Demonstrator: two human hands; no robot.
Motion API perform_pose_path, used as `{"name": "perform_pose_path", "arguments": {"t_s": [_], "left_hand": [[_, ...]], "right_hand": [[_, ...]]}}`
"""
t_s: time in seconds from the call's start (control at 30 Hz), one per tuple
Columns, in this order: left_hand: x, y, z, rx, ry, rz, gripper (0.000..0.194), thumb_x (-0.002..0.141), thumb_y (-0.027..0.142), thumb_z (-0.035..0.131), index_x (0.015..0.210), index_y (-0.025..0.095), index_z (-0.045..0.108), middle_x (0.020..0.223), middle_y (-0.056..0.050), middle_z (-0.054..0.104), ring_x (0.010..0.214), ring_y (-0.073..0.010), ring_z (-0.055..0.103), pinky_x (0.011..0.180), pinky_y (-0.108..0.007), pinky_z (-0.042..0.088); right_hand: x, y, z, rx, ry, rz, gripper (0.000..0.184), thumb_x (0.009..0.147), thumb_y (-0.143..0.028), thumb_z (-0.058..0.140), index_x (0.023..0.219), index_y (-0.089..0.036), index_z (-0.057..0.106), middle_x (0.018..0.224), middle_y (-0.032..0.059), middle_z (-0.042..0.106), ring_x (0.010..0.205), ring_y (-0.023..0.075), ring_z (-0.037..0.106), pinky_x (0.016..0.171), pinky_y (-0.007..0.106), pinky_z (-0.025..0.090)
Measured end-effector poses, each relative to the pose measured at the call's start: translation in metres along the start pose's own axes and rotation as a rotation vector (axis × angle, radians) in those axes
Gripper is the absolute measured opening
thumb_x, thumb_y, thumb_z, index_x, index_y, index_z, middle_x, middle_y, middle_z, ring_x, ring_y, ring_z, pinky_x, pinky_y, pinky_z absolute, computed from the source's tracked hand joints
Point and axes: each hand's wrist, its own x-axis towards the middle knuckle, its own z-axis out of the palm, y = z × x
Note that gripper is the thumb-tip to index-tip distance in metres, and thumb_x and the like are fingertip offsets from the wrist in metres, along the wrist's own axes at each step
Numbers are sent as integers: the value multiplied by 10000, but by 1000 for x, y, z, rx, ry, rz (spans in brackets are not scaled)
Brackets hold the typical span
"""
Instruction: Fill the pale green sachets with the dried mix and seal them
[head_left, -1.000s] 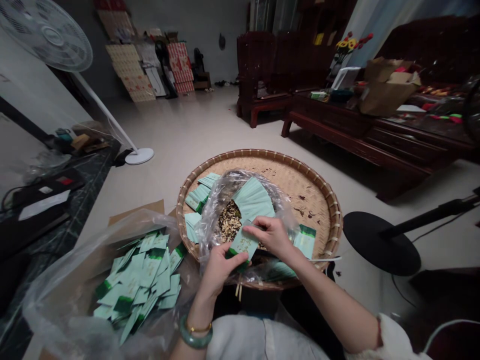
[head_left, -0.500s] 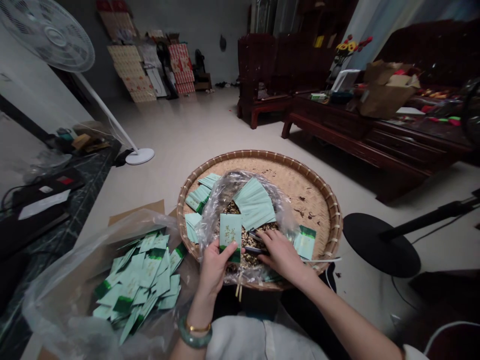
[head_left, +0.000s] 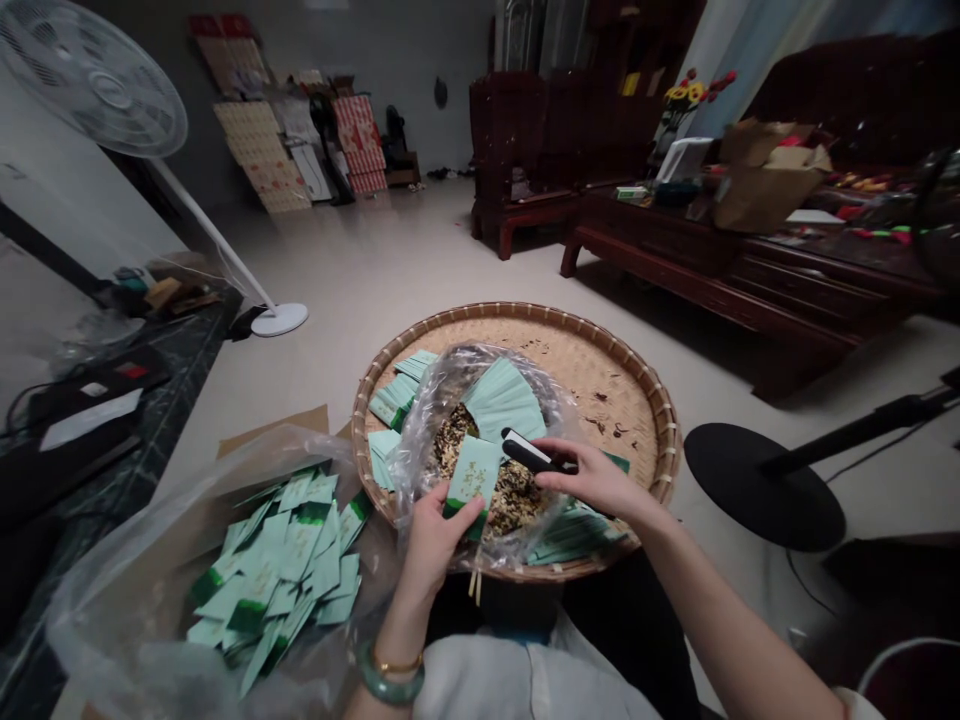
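Note:
My left hand (head_left: 442, 525) holds a pale green tea packet (head_left: 474, 475) with gold lettering and a dark green end, thumb across its lower part. In my right hand (head_left: 589, 478) is a black-and-white hand-held sealer (head_left: 527, 450), a clamp with two long arms, its tip just right of the packet. Below both hands lies loose dried tea (head_left: 514, 500) in a clear plastic bag (head_left: 416, 450). A fan of flat green packets (head_left: 504, 400) rests on the tea. The bag sits in a round woven bamboo tray (head_left: 480, 328).
More packets lie along the tray's left side and at its front right. An open plastic-lined box (head_left: 247, 450) with heaped packets (head_left: 277, 560) stands at left. Around me are a white standing fan (head_left: 280, 318), a round black stand base (head_left: 765, 487) and a dark wooden table (head_left: 697, 260).
My right hand has let go of the packet, picked up the sealer from the tea and lifted it beside the packet. My left hand keeps the packet, now tilted slightly right.

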Motion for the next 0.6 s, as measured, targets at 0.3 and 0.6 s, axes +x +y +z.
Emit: {"name": "perform_pose_path", "arguments": {"t_s": [0.3, 0.6], "left_hand": [[-4, 4, 8, 160, -70, 28, 305, 614, 296, 762, 850, 115, 692, 741, -49, 715, 614, -161, 642, 604, -253, 524], [-6, 5, 0, 36, -56, -7, 392, 640, 495, 723, 740, 116, 721, 635, -38, 648, 537, -144, 594, 448, -236, 520]], "right_hand": [[16, -16, 22, 7, -22, -60, 360, 683, -386, 717, 952, -147, 715, 867, 47, 719, 799, 216, 626, 707, 299, 474], [16, -12, 19, -37, 94, -42, 379, 694, -425, 693, 971, -169, 738, 929, 42, 739, 906, 282, 645, 808, 356, 473]]}}
